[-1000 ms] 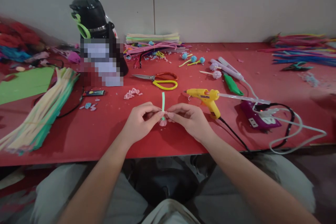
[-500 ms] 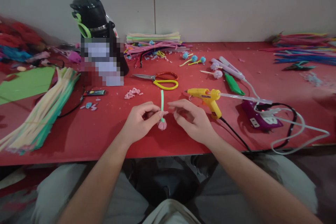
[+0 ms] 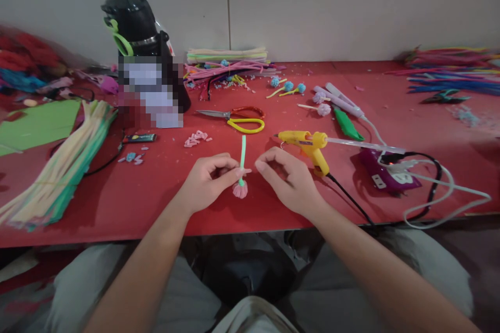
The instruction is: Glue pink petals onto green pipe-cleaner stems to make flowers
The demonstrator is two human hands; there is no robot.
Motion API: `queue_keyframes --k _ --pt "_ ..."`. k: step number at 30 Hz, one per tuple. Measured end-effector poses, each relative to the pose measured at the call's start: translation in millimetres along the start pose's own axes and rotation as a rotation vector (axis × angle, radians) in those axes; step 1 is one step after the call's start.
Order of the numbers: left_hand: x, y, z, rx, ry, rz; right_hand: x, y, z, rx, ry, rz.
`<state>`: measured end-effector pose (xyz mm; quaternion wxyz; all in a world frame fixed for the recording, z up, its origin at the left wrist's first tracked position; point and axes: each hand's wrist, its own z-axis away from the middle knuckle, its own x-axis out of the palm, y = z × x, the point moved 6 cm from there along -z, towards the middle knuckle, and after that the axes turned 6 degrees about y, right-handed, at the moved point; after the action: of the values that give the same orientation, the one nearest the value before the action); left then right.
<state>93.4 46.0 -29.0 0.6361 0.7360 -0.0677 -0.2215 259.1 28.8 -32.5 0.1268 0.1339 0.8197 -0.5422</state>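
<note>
no text legible: pixels mask the bottle [image 3: 135,23]; marking on the glue gun [image 3: 317,140] too small.

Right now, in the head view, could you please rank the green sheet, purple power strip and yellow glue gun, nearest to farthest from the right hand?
1. Yellow glue gun, just beyond the right hand.
2. Purple power strip, farther right.
3. Green sheet, far left.

Flower piece [image 3: 240,190] between your left hand [image 3: 209,179] and right hand [image 3: 289,179], scissors [image 3: 227,115] beyond them on the table [image 3: 164,187], glue gun [image 3: 312,141] to the right, power strip [image 3: 380,174] farther right, stem bundle [image 3: 66,166] far left, bottle [image 3: 141,36] behind and right of it
</note>
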Motion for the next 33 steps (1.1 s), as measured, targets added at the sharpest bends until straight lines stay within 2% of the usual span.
queue_keyframes --k 4,6,11,17,21,26,33 --pt "-4.7 2.2 -0.7 0.055 0.059 -0.057 -9.7 18.4 -2.6 0.116 0.009 0.179" --pt "-5.3 2.8 -1.0 0.075 0.070 -0.073 -13.3 22.8 -3.8 0.083 -0.020 0.247" --pt "-0.9 0.6 -1.5 0.030 0.017 0.003 -13.6 5.8 -1.3 -0.140 -0.120 0.100" --pt "2.6 -1.1 -0.2 0.002 -0.038 0.062 -0.9 -9.1 1.8 -0.104 -0.148 -0.031" --pt "3.1 1.1 1.0 0.027 -0.053 0.023 4.6 -9.8 1.8 -0.083 -0.155 -0.019" --pt "-2.3 5.7 0.7 0.019 0.012 0.027 -2.4 -5.0 1.2 -0.052 -0.162 0.083" --pt "-13.5 1.2 0.0 0.047 0.095 0.158 -26.3 21.7 -3.2 0.046 -0.084 0.458"
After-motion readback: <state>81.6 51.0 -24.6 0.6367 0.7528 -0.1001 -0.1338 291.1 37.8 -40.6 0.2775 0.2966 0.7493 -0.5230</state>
